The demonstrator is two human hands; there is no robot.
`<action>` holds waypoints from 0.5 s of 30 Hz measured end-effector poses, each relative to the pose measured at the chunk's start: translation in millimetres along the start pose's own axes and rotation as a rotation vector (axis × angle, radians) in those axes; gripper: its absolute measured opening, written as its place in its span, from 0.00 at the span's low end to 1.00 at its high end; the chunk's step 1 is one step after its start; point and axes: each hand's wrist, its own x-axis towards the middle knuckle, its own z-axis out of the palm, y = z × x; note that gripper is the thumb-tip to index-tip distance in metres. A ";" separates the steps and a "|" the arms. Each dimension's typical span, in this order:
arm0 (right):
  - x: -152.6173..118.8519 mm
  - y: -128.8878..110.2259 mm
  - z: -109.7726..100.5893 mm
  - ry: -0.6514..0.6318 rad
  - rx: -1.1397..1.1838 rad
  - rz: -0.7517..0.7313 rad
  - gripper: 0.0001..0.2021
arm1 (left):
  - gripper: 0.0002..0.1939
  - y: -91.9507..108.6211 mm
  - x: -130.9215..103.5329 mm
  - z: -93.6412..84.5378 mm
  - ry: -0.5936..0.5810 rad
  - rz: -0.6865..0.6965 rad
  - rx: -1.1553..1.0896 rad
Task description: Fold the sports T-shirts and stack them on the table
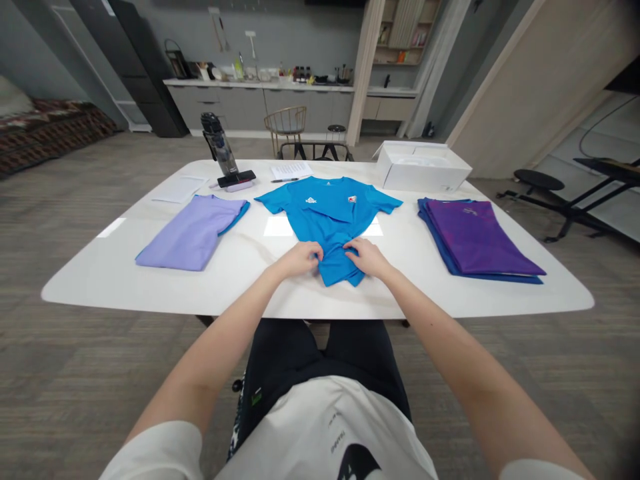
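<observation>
A bright blue T-shirt (327,200) with small white chest logos lies in front of me, its collar away from me and sleeves spread. Its lower part is bunched and narrowed toward the table's near edge. My left hand (303,258) pinches the shirt's left side near the hem, fingers closed on the cloth. Opposite it, my right hand (367,257) grips the right side of the same bunched part with curled fingers. To the left lies a folded lavender garment (193,233) over a blue one. On the right, a folded purple shirt (483,237) rests on dark blue cloth.
The white table (120,283) has rounded corners. Toward its far side stand a handheld vacuum (223,150), papers (180,189), a pen (285,180) and an open white box (423,167). Beyond are a chair (286,121) and a kitchen counter (235,85).
</observation>
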 end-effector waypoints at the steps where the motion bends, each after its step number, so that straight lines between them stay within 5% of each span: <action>1: -2.1 7.1 0.9 0.004 -0.041 0.004 0.12 | 0.12 -0.1 -2.6 -0.5 0.003 -0.028 0.011; 6: -12.5 22.5 0.6 0.092 -0.028 0.053 0.17 | 0.13 -9.6 -17.3 -19.0 -0.015 -0.181 0.258; 9: -13.8 22.6 -2.3 0.034 -0.023 0.057 0.16 | 0.13 -22.0 -30.0 -43.5 -0.108 -0.309 0.428; 12: -12.9 16.5 -1.3 -0.043 -0.042 -0.044 0.12 | 0.11 -25.2 -42.2 -60.0 -0.163 -0.481 0.614; 15: -13.9 3.6 5.6 -0.091 -0.093 -0.212 0.12 | 0.14 -11.9 -48.6 -50.6 -0.066 -0.514 0.687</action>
